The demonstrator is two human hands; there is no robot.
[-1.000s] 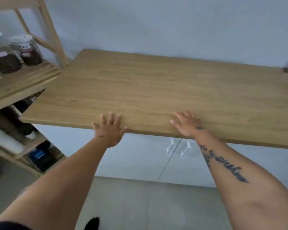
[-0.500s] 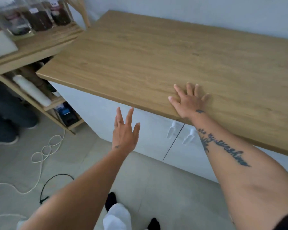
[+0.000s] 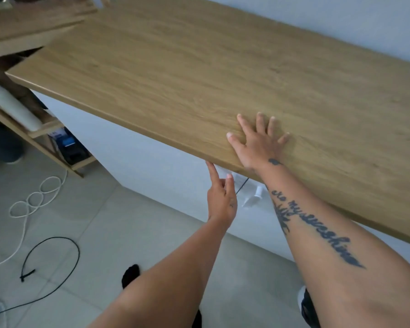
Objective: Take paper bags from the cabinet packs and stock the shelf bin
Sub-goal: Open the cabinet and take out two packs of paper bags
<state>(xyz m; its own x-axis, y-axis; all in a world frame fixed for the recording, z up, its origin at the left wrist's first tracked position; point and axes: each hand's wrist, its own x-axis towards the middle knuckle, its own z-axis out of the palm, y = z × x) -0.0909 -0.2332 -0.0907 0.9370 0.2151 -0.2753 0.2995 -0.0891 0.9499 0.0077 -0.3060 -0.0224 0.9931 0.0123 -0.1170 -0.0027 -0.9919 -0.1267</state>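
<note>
A white cabinet (image 3: 152, 162) with two doors stands under a wide wooden countertop (image 3: 199, 74). Its white door handles (image 3: 255, 197) show just below the top's front edge. My right hand (image 3: 258, 142) lies flat and spread on the countertop near that edge. My left hand (image 3: 220, 197) is below the edge, fingers apart and empty, close to the left door's handle, which it partly hides. I cannot tell if it touches the handle. No paper bags or shelf bin are in view.
A wooden shelf unit (image 3: 33, 129) stands at the left with a white roll (image 3: 10, 102) and a dark blue box (image 3: 66, 145) on lower shelves. A white cord (image 3: 31, 202) and a black cable (image 3: 57, 261) lie on the tiled floor.
My left hand came off the countertop, dropped below its edge and moved right toward the door handles. My right hand stayed flat on the top. The view tilted downward.
</note>
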